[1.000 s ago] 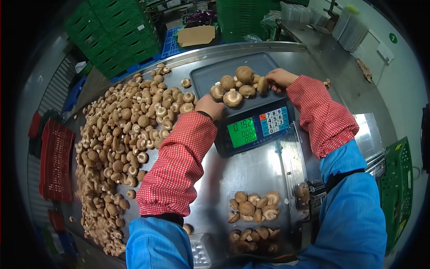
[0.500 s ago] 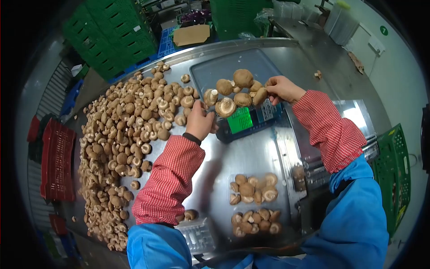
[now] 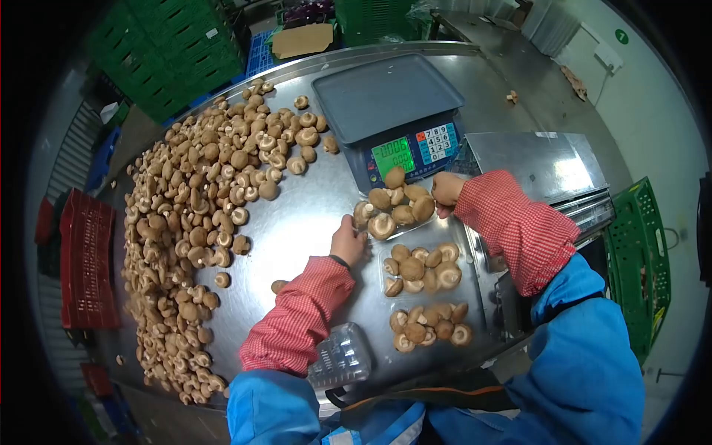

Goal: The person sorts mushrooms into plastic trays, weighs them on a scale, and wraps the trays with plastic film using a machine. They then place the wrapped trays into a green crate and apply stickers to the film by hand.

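Observation:
A clear tray of shiitake mushrooms (image 3: 401, 214) hangs over the steel table, just in front of the digital scale (image 3: 387, 96). My right hand (image 3: 446, 191) pinches its right edge, with the fingers closed. At the tray's left edge is my left hand (image 3: 350, 241), thumb and fingers closed on the rim, though the grip is partly hidden. Below it, two more filled mushroom trays, one nearer the scale (image 3: 421, 268) and one nearer me (image 3: 430, 326), rest on the table. The scale's grey platform carries nothing, and its green display is lit.
A large heap of loose mushrooms (image 3: 185, 222) covers the table's left side. An empty clear tray (image 3: 341, 357) lies near my left forearm. A red crate (image 3: 90, 259) stands at left, a green crate (image 3: 639, 267) at right. Stacked green crates (image 3: 170, 59) rise behind.
Both hands have brought the tray of mushrooms from over the scale down toward me, uncovering the scale's platform and keypad. The camera view has shifted slightly.

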{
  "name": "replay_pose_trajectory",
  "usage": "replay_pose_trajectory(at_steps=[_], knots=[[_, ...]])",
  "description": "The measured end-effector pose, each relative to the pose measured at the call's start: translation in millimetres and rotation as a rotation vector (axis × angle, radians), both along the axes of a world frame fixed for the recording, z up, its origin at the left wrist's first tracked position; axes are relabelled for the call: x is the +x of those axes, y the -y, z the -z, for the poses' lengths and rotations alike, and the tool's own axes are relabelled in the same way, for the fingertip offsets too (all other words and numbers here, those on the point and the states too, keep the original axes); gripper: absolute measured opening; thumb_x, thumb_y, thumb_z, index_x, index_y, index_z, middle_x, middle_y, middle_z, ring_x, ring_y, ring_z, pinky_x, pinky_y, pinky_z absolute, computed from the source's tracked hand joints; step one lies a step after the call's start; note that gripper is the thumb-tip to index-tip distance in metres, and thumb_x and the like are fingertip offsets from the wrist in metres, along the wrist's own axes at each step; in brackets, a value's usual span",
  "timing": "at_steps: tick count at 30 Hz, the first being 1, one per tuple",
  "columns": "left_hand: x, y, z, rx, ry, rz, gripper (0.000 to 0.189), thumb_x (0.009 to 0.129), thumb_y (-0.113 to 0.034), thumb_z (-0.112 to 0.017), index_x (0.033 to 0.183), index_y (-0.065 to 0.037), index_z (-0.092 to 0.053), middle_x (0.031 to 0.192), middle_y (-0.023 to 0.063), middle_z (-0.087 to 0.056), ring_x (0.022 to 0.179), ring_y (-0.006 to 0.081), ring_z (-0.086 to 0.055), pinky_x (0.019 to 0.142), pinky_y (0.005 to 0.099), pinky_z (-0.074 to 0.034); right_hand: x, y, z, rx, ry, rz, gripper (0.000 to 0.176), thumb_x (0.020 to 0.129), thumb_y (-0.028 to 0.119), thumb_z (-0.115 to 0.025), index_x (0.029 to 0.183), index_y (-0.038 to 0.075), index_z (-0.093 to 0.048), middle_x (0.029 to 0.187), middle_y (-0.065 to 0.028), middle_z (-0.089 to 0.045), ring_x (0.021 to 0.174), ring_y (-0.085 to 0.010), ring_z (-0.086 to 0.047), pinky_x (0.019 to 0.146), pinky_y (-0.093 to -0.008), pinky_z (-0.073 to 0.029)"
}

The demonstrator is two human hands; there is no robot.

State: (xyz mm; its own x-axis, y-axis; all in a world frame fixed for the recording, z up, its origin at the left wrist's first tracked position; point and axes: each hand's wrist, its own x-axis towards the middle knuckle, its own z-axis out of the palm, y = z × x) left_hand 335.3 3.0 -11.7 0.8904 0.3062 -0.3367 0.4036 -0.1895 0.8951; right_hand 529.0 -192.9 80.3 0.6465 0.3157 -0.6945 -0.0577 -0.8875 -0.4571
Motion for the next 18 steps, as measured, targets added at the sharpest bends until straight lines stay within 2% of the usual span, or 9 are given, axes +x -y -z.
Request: replay_pose_trajectory(at_steps=[1, 2, 3, 5, 6, 9, 12, 15, 18], knots=[[1.1, 0.3, 7.0, 0.195, 0.039, 0.021, 0.023, 0.09, -0.003, -0.057, 0.106, -0.002, -0.042, 0.076, 0.0159, -0.063, 0.061, 0.0229, -0.065, 0.05, 0.0344, -0.052, -5.9, -1.4, -0.7, -0.058, 0.023, -0.023, 0.015, 0.086, -0.001, -0.049, 0.087, -0.011, -0.06, 0.07, -0.0191, -0.064, 0.05, -0.024, -0.065, 0.042, -0.0329, -0.055], [1.1, 2.0, 13.9, 0.339, 0.024, 0.027, 0.026, 0.087, -0.007, -0.061, 0.106, -0.001, -0.045, 0.08, 0.0178, -0.064, 0.069, 0.0275, -0.066, 0.058, 0.037, -0.052, -8.5, -2.1, -3.0, -0.222, 0.082, -0.238, 0.018, 0.084, -0.001, -0.05, 0.093, -0.011, -0.062, 0.082, -0.0243, -0.067, 0.064, -0.0278, -0.069, 0.054, -0.0386, -0.057], [1.3, 7.9, 2.7, 0.482, 0.01, 0.034, 0.03, 0.085, -0.011, -0.065, 0.106, -0.001, -0.047, 0.084, 0.0197, -0.065, 0.077, 0.032, -0.066, 0.067, 0.0396, -0.053, -13.4, -1.0, -2.3, -0.277, 0.204, -0.338, 0.019, 0.084, 0.0, -0.052, 0.095, -0.01, -0.063, 0.087, -0.0248, -0.067, 0.071, -0.029, -0.069, 0.06, -0.0395, -0.057], [3.3, 14.8, -12.1, 0.488, -0.061, 0.056, 0.033, 0.081, -0.017, -0.068, 0.104, 0.0, -0.051, 0.088, 0.0209, -0.066, 0.085, 0.0357, -0.064, 0.075, 0.0412, -0.051, -23.6, 1.7, 0.7, -0.385, 0.452, -0.545, 0.022, 0.083, 0.003, -0.055, 0.099, -0.008, -0.065, 0.097, -0.0257, -0.067, 0.086, -0.0316, -0.069, 0.072, -0.0413, -0.056], [4.3, 15.7, -16.1, 0.492, -0.098, 0.062, 0.035, 0.079, -0.02, -0.07, 0.103, 0.0, -0.053, 0.091, 0.0215, -0.066, 0.09, 0.0376, -0.063, 0.079, 0.0421, -0.05, -29.4, -1.3, -4.8, -0.41, 0.482, -0.456, 0.021, 0.082, 0.01, -0.06, 0.097, -0.003, -0.067, 0.103, -0.0243, -0.066, 0.099, -0.035, -0.064, 0.082, -0.0415, -0.053], [3.2, 17.2, -18.9, 0.489, -0.125, 0.067, 0.035, 0.079, -0.024, -0.07, 0.1, 0.0, -0.056, 0.09, 0.021, -0.066, 0.088, 0.0368, -0.064, 0.078, 0.0424, -0.05, -28.3, -5.8, -29.4, -0.21, 0.668, -0.451, 0.029, 0.083, 0.021, -0.063, 0.102, 0.0, -0.063, 0.098, -0.023, -0.067, 0.093, -0.0356, -0.066, 0.079, -0.0432, -0.053], [3.0, 16.6, -16.3, 0.477, -0.105, 0.051, 0.035, 0.078, -0.024, -0.07, 0.098, 0.0, -0.057, 0.09, 0.0205, -0.066, 0.087, 0.0364, -0.064, 0.078, 0.0417, -0.05, -27.2, -28.9, -28.0, -0.137, 0.737, -0.241, 0.042, 0.082, 0.032, -0.064, 0.11, 0.002, -0.057, 0.096, -0.0218, -0.066, 0.092, -0.0356, -0.065, 0.078, -0.0442, -0.052], [3.2, 17.1, -14.8, 0.462, -0.11, 0.036, 0.034, 0.078, -0.025, -0.071, 0.097, 0.0, -0.057, 0.089, 0.0201, -0.066, 0.085, 0.0359, -0.064, 0.077, 0.041, -0.05, -19.9, -31.8, 0.4, -0.149, 0.664, -0.418, 0.05, 0.081, 0.039, -0.064, 0.114, 0.003, -0.051, 0.101, -0.0211, -0.064, 0.095, -0.035, -0.063, 0.079, -0.0432, -0.052], [2.1, 16.6, -11.4, 0.466, -0.079, 0.024, 0.035, 0.078, -0.026, -0.071, 0.096, 0.0, -0.058, 0.088, 0.0199, -0.066, 0.084, 0.0353, -0.064, 0.076, 0.0406, -0.05, -21.1, -26.7, -6.1, -0.06, 0.746, -0.361, 0.044, 0.077, 0.031, -0.066, 0.108, 0.003, -0.051, 0.103, -0.0201, -0.06, 0.094, -0.0363, -0.062, 0.08, -0.0435, -0.051]])
